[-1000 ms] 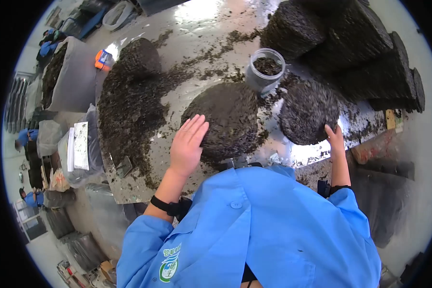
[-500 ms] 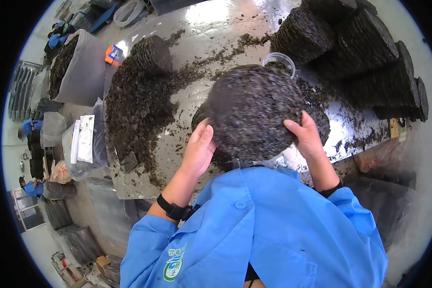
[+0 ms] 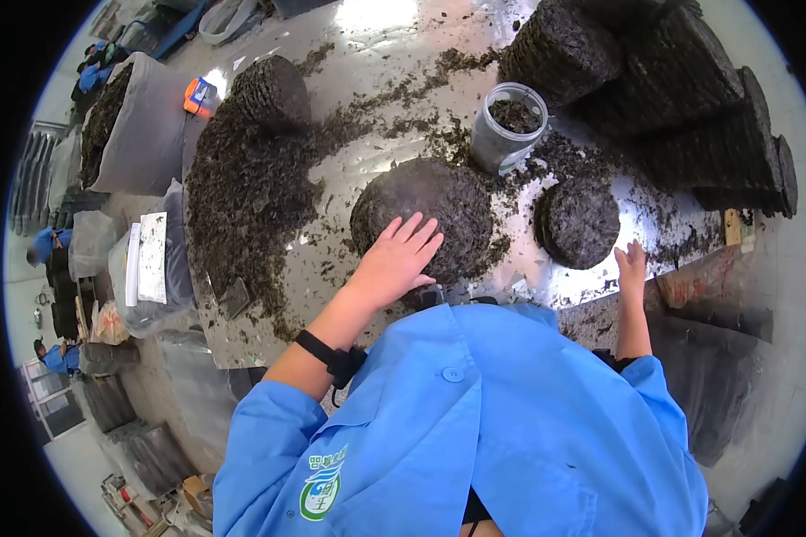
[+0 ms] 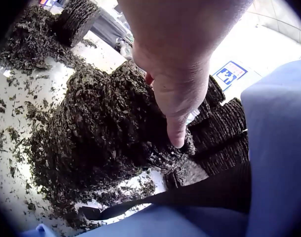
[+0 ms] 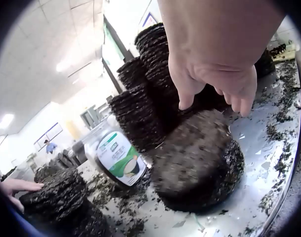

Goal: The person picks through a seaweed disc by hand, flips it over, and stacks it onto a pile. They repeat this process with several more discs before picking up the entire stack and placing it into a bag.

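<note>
The left hand [image 3: 390, 273] rests, fingers straight, on the larger dark stack [image 3: 457, 210]; light, even pressure should spare its crumbly rim. The right hand [image 3: 631, 273], fingers open, is just beside the smaller stack [image 3: 587, 224]. The left wrist view hides most left fingers. Beyond both hands, the tub's [image 3: 490, 148] bottom is indistinct.

A workshop, shown by stacked dark round sheets [image 3: 678, 89], bulging sacks [image 3: 141, 125] and blue-clad workers [image 3: 61, 356].
</note>
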Demonstrator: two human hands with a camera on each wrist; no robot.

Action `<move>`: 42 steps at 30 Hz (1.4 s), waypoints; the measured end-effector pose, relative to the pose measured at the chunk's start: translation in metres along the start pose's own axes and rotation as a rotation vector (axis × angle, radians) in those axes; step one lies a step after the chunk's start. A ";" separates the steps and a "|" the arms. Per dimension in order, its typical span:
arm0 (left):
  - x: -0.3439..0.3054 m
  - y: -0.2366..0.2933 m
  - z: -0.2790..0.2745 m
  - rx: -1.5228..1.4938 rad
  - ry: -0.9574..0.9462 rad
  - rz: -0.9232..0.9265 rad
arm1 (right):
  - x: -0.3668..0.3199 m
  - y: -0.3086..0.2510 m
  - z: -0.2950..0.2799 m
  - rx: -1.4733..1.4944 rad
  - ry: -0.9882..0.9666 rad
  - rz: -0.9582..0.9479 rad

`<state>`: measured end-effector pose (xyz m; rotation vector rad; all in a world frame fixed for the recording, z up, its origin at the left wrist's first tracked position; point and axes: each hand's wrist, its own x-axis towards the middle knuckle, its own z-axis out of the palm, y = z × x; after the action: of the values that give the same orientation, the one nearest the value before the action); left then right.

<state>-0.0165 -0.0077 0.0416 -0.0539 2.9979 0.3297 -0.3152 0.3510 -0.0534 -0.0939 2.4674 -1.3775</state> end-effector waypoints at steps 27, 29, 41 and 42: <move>-0.036 -0.004 0.032 -0.037 0.431 0.065 | -0.067 -0.172 0.209 -0.452 -0.506 -1.099; -0.036 -0.004 0.034 -0.055 0.430 0.059 | -0.067 -0.174 0.215 -0.596 -0.525 -1.184; -0.035 -0.008 -0.057 -0.272 0.731 -0.242 | 0.002 -0.257 0.163 -0.081 -0.239 -0.778; -0.037 -0.007 -0.066 -0.472 0.782 -0.480 | 0.019 -0.264 0.159 -0.106 -0.116 -0.835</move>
<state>0.0127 -0.0279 0.1086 -1.1677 3.3581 1.1666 -0.3100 0.0754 0.0859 -1.3059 2.4847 -1.4365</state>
